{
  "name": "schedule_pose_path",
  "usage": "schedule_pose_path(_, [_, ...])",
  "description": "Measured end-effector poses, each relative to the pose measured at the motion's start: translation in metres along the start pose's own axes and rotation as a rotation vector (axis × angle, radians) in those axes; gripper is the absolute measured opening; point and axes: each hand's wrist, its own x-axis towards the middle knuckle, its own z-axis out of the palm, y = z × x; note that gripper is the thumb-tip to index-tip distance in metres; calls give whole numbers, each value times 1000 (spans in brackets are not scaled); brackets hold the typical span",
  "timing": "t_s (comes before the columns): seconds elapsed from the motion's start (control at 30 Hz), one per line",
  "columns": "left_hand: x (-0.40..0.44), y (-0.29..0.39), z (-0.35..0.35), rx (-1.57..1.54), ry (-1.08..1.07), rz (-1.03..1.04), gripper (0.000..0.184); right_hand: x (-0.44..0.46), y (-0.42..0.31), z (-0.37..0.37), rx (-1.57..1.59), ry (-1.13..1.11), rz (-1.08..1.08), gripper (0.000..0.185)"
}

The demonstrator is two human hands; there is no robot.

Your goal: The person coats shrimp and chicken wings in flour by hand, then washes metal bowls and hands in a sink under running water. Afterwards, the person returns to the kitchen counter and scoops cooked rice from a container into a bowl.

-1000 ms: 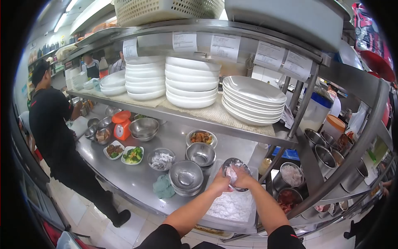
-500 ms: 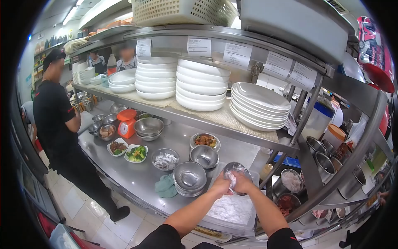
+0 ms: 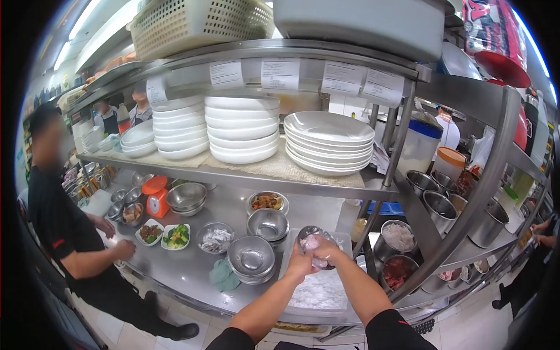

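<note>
Both of my hands are at a metal bowl [image 3: 333,238] above a clear tray of white powder [image 3: 318,290]. My left hand [image 3: 300,262] is closed at the bowl's left side, against pale, powder-coated pieces [image 3: 311,242]. From the right, my right hand [image 3: 326,251] reaches into the bowl with its fingers curled on the same pieces. Left of the tray stand stacked metal bowls [image 3: 251,256], and a bowl of white-coated pieces [image 3: 215,238] is farther left. A green cloth [image 3: 224,276] lies near the counter's front edge.
Stacked white plates [image 3: 329,140] and bowls [image 3: 242,129] stand on the shelf above the counter. An orange scale [image 3: 156,198] and dishes of food [image 3: 176,236] are to the left. A co-worker [image 3: 52,204] stands at far left. Metal pots [image 3: 399,272] are at right.
The view has turned right. My hands have shifted over the pieces in the bowl, and more of the pale pieces shows. The co-worker at left now has both hands extended over the counter.
</note>
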Motion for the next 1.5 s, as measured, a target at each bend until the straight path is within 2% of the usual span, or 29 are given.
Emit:
schedule_pose_path(0.03, [-2, 3, 2, 5, 5, -3, 74, 0, 3, 2, 178, 4, -18, 92])
schedule_pose_path(0.13, [-7, 2, 8, 26, -43, -24, 70, -18, -25, -10, -428, 97, 40, 85])
schedule_pose_path(0.17, [-5, 0, 7, -14, -41, -35, 68, -30, -33, -7, -538, 252, 2, 78])
schedule_pose_path(0.27, [12, -9, -1, -83, -36, -77, 62, -18, -18, 1, -702, 248, -174, 70])
schedule_pose_path(0.3, [19, -12, -8, -72, -34, -96, 60, -13, -24, -10, -738, -27, -185, 69])
schedule_pose_path(0.4, [14, -9, -18, -106, -39, -82, 58, 37, 32, -23, -388, 30, -481, 63])
schedule_pose_path(0.43, [6, 1, -18, -137, -35, -84, 60, 15, 14, -37, -157, 187, -345, 49])
schedule_pose_path(0.5, [1, 6, -23, -191, -34, -96, 63, 13, 23, -49, 199, 514, -482, 37])
schedule_pose_path(0.6, [-9, 10, -29, -243, -48, -97, 68, 8, 40, -51, 872, 609, -116, 25])
schedule_pose_path(0.7, [-42, 28, -28, -259, -79, -62, 69, 39, 109, -28, 8, 423, 119, 25])
schedule_pose_path(0.8, [-51, 22, -32, -327, -104, -76, 69, 63, 171, 49, 524, 421, -137, 31])
schedule_pose_path(0.83, [-51, 17, -33, -352, -98, -91, 69, 76, 175, 67, 571, 365, -152, 31])
schedule_pose_path(1.03, [-54, 11, -42, -322, -97, -73, 68, 83, 117, 99, 397, 52, -134, 33])
schedule_pose_path(1.17, [-55, 12, -49, -258, -83, -42, 70, 79, 139, 51, 209, 36, -80, 34])
schedule_pose_path(1.27, [-65, 14, -48, -235, -56, -57, 74, 68, 156, -21, -293, 110, -122, 35])
schedule_pose_path(1.3, [-69, 15, -46, -235, -65, -84, 75, 44, 128, -52, -537, 95, -233, 35])
schedule_pose_path(1.37, [-68, 10, -44, -245, -89, -127, 77, 28, 100, -71, -431, 412, -305, 18])
schedule_pose_path(1.47, [-54, -1, -39, -241, -83, -171, 78, -10, 33, -84, 84, 356, -240, 20])
schedule_pose_path(1.5, [-50, -2, -37, -252, -87, -159, 78, -12, 33, -82, 25, 281, -248, 26])
